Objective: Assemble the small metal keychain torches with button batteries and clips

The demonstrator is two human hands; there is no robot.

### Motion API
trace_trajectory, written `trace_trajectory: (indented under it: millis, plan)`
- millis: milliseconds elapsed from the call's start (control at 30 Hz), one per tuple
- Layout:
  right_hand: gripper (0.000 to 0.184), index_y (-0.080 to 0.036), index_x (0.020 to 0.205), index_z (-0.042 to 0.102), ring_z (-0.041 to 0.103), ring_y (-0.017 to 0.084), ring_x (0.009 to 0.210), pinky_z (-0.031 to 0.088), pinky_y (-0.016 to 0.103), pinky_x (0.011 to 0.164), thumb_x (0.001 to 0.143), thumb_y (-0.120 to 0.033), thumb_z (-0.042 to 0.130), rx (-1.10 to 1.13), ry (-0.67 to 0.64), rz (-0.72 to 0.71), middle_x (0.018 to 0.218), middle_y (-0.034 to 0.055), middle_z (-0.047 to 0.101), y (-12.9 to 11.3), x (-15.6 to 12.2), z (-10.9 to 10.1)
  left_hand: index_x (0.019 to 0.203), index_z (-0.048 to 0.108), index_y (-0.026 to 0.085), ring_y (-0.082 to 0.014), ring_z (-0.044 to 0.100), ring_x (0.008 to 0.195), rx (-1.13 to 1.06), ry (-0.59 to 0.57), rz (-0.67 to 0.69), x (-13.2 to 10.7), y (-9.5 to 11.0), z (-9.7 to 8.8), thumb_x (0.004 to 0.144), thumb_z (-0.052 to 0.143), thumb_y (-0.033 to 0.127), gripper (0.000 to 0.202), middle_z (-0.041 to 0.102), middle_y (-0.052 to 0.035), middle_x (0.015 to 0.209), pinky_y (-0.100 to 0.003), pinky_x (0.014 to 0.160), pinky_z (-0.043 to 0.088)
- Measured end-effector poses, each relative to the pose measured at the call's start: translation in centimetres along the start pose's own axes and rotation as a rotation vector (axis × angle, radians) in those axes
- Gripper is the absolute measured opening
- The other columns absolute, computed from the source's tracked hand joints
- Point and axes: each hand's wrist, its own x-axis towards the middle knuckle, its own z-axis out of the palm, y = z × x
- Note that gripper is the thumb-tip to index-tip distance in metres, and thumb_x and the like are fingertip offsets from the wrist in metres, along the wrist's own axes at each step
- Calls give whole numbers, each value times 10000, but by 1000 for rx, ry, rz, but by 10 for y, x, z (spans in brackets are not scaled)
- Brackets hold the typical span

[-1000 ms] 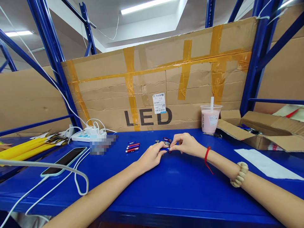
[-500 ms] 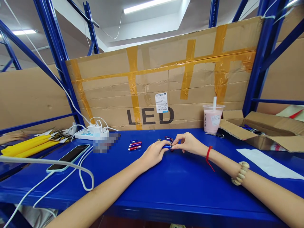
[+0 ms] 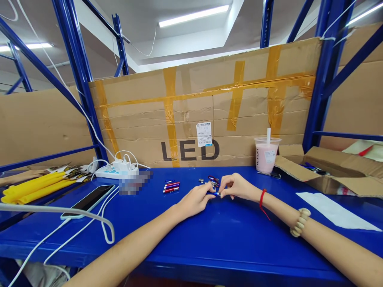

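Above the blue tabletop, my left hand (image 3: pixel 194 200) holds one end of a small blue metal tube (image 3: pixel 213 194) between thumb and fingers. My right hand (image 3: pixel 237 186) pinches the tube's other end, where a silvery part shows; the fingers hide its detail. Just behind the hands lies a small pile of metal parts (image 3: pixel 213 178), some of them dark red, partly covered by my fingers. Left of my left hand, red metal tubes (image 3: pixel 171 190) and a smaller blue piece (image 3: pixel 169 181) lie in a row.
A pink drink cup (image 3: pixel 265 155) stands at the back right, near an open cardboard box (image 3: pixel 317 179). White paper (image 3: pixel 338 211) lies on the right. At left are a phone (image 3: pixel 88 201), white cables, a power strip (image 3: pixel 104 171) and yellow bundles (image 3: pixel 38 185); another person's arm reaches in there.
Both hands, still gripping the blue tube, have come slightly nearer to me. More of the small parts behind them now shows. The camera view has shifted a little.
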Motion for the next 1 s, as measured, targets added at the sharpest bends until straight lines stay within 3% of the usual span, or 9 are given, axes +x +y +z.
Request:
trace_trajectory:
  millis: [367,567,633,833,1000]
  plan:
    - [275,-108,658,650,490,20,405,413,155,389,618,-378,683,-72,-36,-76,770,28,543,4,-2,6,854,490,160,-134,573,835,-13,-34,19,-2,-2,-3,844,462,187,39,610,-24,905,-211,729,417]
    - [359,-98,643,606,485,24,397,400,162,399,695,-453,584,-41,66,-70,740,25,520,-9,-4,5,851,480,160,-136,586,855,-123,177,-54,2,4,-1,846,459,174,25,623,-24,904,-223,759,432]
    - [368,-100,637,602,482,23,400,391,163,402,699,-462,575,-69,78,-78,728,23,515,-15,-4,4,882,495,158,-143,585,887,-127,201,-52,3,6,-2,848,459,171,51,627,-28,929,-234,787,436]
    - [383,-101,668,623,488,36,407,406,184,417,680,-482,591,-123,63,-62,748,38,530,-13,-3,7,1198,449,168,-175,510,1095,49,80,-10,2,0,-6,866,440,174,332,543,-64,1192,-291,938,397]
    - [421,-99,679,618,497,40,418,411,188,428,692,-517,565,-167,59,-60,764,45,540,-9,-1,9,1122,529,171,-175,532,1054,239,18,-13,3,-1,-6,879,414,167,269,578,-50,1137,-294,945,392]
